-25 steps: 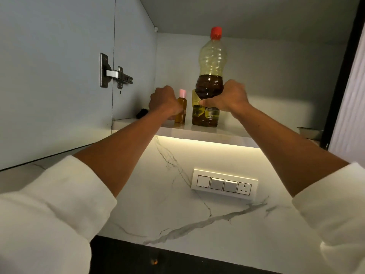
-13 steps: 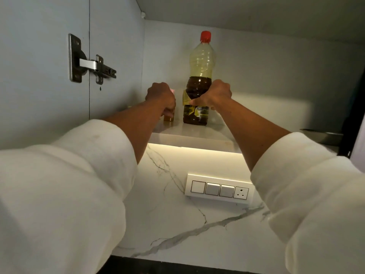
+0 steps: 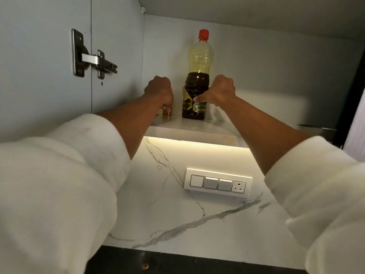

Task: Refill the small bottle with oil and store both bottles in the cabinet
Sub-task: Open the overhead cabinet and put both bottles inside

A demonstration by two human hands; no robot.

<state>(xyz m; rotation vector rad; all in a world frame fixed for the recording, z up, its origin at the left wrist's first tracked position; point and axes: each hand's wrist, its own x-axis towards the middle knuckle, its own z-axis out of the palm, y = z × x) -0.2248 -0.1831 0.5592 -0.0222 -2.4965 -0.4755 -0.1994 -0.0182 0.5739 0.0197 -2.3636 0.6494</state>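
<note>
My left hand (image 3: 160, 93) curls round the small bottle (image 3: 167, 112), hiding most of it. My right hand (image 3: 220, 91) grips the big bottle (image 3: 198, 62). Both stand side by side on the cabinet shelf (image 3: 197, 129).

The left sleeve (image 3: 59, 184) and right sleeve (image 3: 320, 194) are off-white, loose and thick, of a soft-looking cloth, perhaps fleece, though the weave is too blurred to judge. Both are bunched into fat folds, and below them the left forearm (image 3: 128, 123) and right forearm (image 3: 266, 135) are bare down to the left hand (image 3: 160, 91) and right hand (image 3: 221, 89).
</note>
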